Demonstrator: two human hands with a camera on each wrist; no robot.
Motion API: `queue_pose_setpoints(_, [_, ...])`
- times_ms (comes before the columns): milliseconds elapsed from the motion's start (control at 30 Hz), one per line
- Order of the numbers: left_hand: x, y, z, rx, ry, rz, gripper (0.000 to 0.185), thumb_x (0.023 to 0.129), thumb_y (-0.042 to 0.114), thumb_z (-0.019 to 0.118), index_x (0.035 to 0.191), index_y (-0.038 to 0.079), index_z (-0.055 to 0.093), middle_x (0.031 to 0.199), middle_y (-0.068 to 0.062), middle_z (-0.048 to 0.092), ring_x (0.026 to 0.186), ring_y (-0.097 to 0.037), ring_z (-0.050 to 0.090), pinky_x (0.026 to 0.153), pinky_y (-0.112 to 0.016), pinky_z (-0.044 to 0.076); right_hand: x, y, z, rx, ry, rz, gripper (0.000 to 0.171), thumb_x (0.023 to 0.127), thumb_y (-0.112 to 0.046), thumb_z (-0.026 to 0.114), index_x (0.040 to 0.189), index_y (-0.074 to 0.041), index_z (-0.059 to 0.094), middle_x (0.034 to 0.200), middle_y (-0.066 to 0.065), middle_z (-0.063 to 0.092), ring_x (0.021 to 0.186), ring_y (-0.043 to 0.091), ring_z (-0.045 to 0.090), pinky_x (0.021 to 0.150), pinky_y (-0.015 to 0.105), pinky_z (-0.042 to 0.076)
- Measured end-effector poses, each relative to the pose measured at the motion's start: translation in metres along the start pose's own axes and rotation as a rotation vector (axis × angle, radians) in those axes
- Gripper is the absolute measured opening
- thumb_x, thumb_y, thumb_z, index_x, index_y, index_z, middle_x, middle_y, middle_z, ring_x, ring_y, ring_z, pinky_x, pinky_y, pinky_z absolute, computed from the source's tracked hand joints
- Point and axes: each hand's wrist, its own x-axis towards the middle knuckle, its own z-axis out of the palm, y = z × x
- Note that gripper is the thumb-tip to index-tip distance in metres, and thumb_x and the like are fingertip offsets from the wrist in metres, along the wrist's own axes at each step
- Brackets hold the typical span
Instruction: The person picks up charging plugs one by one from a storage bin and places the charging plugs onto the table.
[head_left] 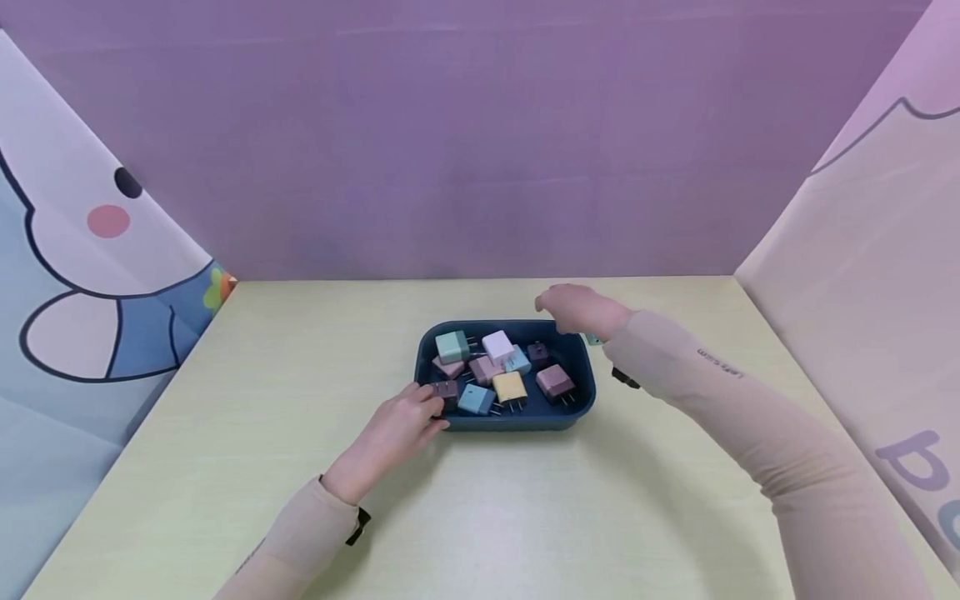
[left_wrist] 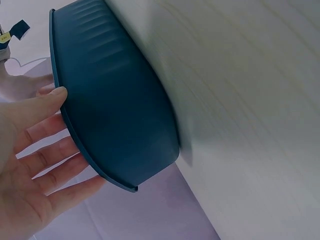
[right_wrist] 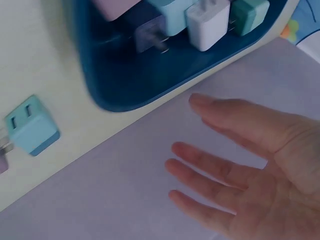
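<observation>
A dark blue plastic tub (head_left: pixel 517 423) holds several plug-in chargers, among them a mint green charger (head_left: pixel 452 346), a white charger (head_left: pixel 498 347), a yellow charger (head_left: pixel 509 387) and a mauve charger (head_left: pixel 555 381). My left hand (head_left: pixel 405 423) grips the tub's near left rim; in the left wrist view the thumb (left_wrist: pixel 59 95) lies on the outside and the fingers pass behind the rim. Over the tub's back right corner hovers my right hand (head_left: pixel 581 308), holding nothing, its fingers apart in the right wrist view.
Right of the tub, a light teal charger (right_wrist: pixel 32 125) lies on the pale wooden table (head_left: pixel 315 358), partly hidden by the right sleeve in the head view. A purple backdrop (head_left: pixel 480 150) rises behind the table, with printed panels at both sides.
</observation>
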Motion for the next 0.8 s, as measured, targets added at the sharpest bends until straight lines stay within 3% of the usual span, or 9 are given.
queue_pose_setpoints(267, [0.0, 0.0, 0.0, -0.001, 0.006, 0.004, 0.013, 0.073, 0.015, 0.072, 0.076, 0.007, 0.062, 0.075, -0.002, 0.053, 0.066, -0.014, 0.043, 0.056, -0.024, 0.043, 0.011, -0.026, 0.001, 0.08, -0.068, -0.076, 0.045, 0.08, 0.003, 0.06, 0.123, -0.005, 0.05, 0.126, 0.012, 0.048, 0.107, 0.022, 0.049, 0.088, 0.035, 0.042])
queue_pose_setpoints(800, [0.001, -0.002, 0.002, 0.004, 0.043, 0.027, 0.016, 0.07, 0.015, 0.074, 0.073, 0.007, 0.06, 0.073, -0.002, 0.053, 0.065, -0.014, 0.043, 0.055, -0.024, 0.042, 0.022, -0.08, -0.001, 0.076, -0.126, -0.218, 0.047, 0.08, -0.001, 0.061, 0.125, -0.011, 0.05, 0.128, 0.005, 0.048, 0.113, 0.018, 0.047, 0.089, 0.03, 0.04])
